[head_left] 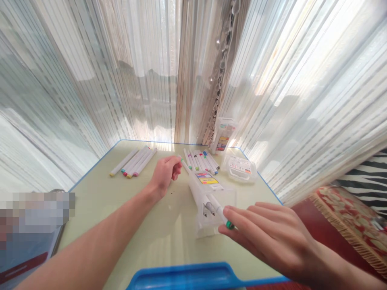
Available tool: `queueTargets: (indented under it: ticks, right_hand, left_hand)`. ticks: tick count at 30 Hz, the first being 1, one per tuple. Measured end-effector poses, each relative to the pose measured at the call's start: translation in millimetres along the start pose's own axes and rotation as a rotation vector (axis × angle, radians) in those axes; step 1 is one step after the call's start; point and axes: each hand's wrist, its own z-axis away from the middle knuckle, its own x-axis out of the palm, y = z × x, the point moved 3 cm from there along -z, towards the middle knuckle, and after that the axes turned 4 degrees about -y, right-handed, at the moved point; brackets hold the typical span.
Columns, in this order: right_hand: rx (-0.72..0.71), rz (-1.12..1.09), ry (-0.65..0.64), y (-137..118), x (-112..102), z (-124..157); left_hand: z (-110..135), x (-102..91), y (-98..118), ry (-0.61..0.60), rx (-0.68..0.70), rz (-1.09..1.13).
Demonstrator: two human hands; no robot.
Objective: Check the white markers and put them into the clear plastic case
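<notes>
A clear plastic marker case [195, 193] lies on its side on the table, its open end toward me, with a few markers inside. My right hand [272, 229] is closed in a pinch on a white marker with a green end [219, 209], partly inside the mouth of the case. Beyond the case, my left hand [166, 173] is closed, its fingertips on another white marker with a pale green end [185, 164]. That marker's lower part meets the far end of the case. The left palm is hidden from view.
Several white markers [139, 161] lie at the table's left, and several with coloured ends [201, 160] behind the case. A second clear case [223, 137] stands at the back right, near a clear plastic box [240, 169]. A blue tray edge [184, 272] borders the front; curtains surround the back.
</notes>
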Motion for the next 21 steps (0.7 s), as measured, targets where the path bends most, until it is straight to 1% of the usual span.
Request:
queueTargets:
  ticks: [5,14,18,21]
  right_hand:
    - [-0.062,0.004,-0.039,5,4,-4]
    - [-0.112,0.088,-0.128,7,15,0]
    - [-0.120,0.074,-0.123,9,16,4]
    - [-0.132,0.068,-0.106,11,16,6]
  left_hand:
    - [-1,-0.5,-2,0.003,-0.009,-0.002]
    - [1,1.0,-6,-0.004,-0.040,0.002]
    - [1,1.0,-8,0.006,-0.070,0.022]
    - [1,0.8,-9,0.015,-0.068,0.021]
